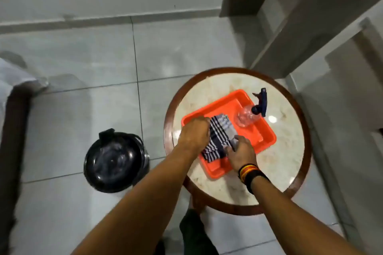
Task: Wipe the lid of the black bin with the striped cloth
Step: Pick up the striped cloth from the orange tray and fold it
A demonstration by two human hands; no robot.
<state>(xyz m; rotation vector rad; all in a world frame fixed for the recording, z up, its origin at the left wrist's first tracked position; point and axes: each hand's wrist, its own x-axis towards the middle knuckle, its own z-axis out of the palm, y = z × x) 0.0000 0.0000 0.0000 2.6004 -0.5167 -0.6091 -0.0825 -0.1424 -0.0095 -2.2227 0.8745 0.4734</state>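
A blue-and-white striped cloth (220,136) lies folded in an orange tray (263,132) on a round marble-topped table (286,151). My left hand (193,133) grips the cloth's left edge, fingers curled. My right hand (241,154), with a striped wristband, pinches the cloth's right side. The black bin (115,160) stands on the floor to the left of the table, its glossy domed lid shut, well apart from both hands.
A clear spray bottle (247,116) with a dark blue trigger lies in the tray's far corner. A dark wooden frame with white fabric (14,109) runs along the left. White wall structures (310,27) rise behind the table. Grey floor tiles (83,58) surround the bin.
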